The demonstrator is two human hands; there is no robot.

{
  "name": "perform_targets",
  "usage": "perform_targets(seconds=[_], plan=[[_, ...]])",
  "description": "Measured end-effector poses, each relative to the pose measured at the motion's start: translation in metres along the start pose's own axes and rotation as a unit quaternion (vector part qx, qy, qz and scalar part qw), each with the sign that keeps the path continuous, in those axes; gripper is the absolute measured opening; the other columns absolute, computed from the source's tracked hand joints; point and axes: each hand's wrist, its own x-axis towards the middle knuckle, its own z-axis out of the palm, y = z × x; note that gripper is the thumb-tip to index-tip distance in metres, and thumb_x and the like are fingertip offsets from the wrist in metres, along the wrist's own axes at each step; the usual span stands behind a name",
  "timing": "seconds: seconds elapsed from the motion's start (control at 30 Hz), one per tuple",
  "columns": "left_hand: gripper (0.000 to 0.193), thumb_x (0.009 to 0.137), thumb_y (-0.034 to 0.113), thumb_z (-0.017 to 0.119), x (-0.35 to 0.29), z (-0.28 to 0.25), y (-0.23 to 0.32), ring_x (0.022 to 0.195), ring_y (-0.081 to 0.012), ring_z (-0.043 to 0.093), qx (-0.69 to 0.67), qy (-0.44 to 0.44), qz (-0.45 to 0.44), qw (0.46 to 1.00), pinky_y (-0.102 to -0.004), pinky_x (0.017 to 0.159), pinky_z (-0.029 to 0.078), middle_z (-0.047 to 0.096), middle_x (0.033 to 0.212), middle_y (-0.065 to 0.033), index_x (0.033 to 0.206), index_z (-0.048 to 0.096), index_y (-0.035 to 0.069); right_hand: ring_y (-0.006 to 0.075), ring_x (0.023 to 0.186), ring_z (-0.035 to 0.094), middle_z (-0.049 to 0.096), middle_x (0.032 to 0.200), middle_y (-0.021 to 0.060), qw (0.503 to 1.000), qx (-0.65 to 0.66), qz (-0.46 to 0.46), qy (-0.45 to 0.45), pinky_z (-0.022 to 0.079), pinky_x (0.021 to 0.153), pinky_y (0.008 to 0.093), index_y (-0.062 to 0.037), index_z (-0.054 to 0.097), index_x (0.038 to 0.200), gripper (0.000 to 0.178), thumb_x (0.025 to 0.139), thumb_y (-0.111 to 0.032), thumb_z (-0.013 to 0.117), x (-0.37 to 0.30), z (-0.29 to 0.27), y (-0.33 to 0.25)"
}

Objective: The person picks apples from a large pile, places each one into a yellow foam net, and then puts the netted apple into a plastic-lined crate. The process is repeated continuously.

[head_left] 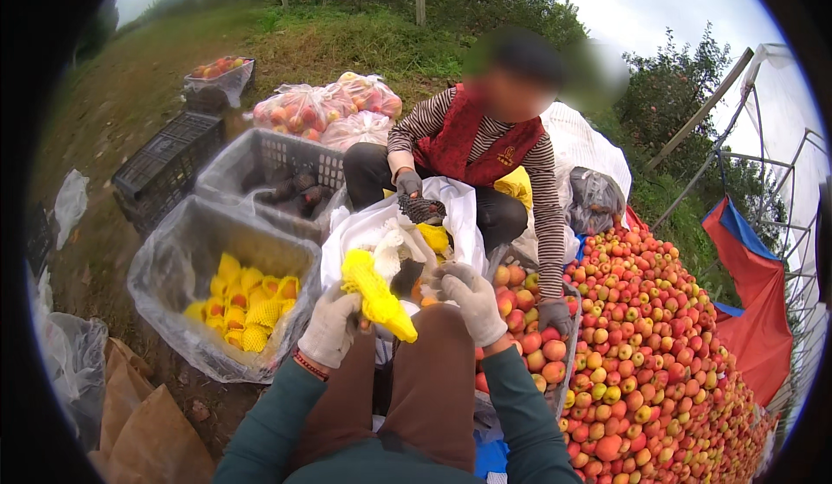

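My left hand [331, 326], in a pale work glove, is closed around a bundle of yellow foam net sleeves [378, 295] above my left knee. Over my right knee, my right hand [472, 300] is gloved too, its fingers curled inward. A small orange patch shows beside those fingertips; whether they grip it I cannot make out. Just beyond my hands, a white sack [341, 246] lies open with white and yellow foam sleeves in it. To the left, a plastic-lined crate [160, 263] holds several apples in yellow foam sleeves [251, 298].
Facing me, a seated person [485, 146] in a red vest reaches into a crate of bare apples [529, 311]. A large apple heap [641, 354] spreads along the right. Black crates [169, 159], bagged apples [325, 107] and brown paper [160, 432] lie around on the left.
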Motion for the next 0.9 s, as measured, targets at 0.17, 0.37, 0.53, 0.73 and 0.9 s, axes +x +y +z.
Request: perform_targets(seconds=[0.17,0.37,0.53,0.73,0.9], plan=[[0.026,0.089,0.012,0.052,-0.027,0.010,-0.008,0.071,-0.0075,0.053,0.225,-0.065,0.015,0.972,-0.0201,0.064,0.044,0.059,0.088,-0.0038,0.112,0.055,-0.001,0.0144,0.094,0.057,0.056,0.111,0.0083,0.978,0.059,0.138,-0.148,0.046,0.081,0.0257,0.0027,0.046,0.124,0.042,0.087,-0.014,0.057,-0.039,0.060,0.007],[0.036,0.090,0.018,0.056,-0.054,0.004,-0.003,0.080,-0.0075,0.051,0.175,-0.150,-0.072,0.970,-0.0212,0.072,0.044,0.057,0.095,-0.0031,0.119,0.050,-0.002,0.0144,0.088,0.059,0.060,0.103,0.0079,0.987,0.131,0.075,-0.052,0.048,0.078,0.0261,0.0041,0.051,0.116,0.035,0.086,-0.013,0.059,-0.062,0.066,0.016],[0.034,0.088,0.019,0.057,-0.059,0.000,-0.003,0.080,-0.0091,0.052,0.168,-0.138,-0.087,0.972,-0.0225,0.074,0.043,0.057,0.097,-0.0039,0.114,0.051,-0.002,0.0155,0.092,0.059,0.061,0.104,0.0090,0.964,0.262,0.045,0.005,0.048,0.083,0.0279,0.0043,0.053,0.111,0.027,0.090,-0.013,0.053,-0.078,0.072,0.032],[0.036,0.089,0.019,0.053,-0.066,0.003,-0.012,0.105,-0.0183,0.054,-0.012,-0.132,-0.061,0.989,-0.0305,0.089,0.042,0.056,0.114,-0.0090,0.119,0.046,-0.001,0.0249,0.104,0.057,0.057,0.113,0.0125,0.936,0.349,0.013,0.044,0.046,0.092,0.0372,-0.0001,0.049,0.117,0.037,0.091,-0.027,0.051,-0.084,0.076,0.037],[0.033,0.088,0.022,0.051,-0.063,-0.007,-0.017,0.080,-0.0135,0.055,-0.171,-0.146,-0.135,0.965,-0.0265,0.068,0.045,0.057,0.106,-0.0072,0.115,0.047,0.003,0.0246,0.095,0.062,0.059,0.106,0.0142,0.924,0.379,0.054,0.027,0.051,0.085,0.0364,0.0022,0.048,0.111,0.035,0.090,-0.025,0.053,-0.083,0.083,0.034]])
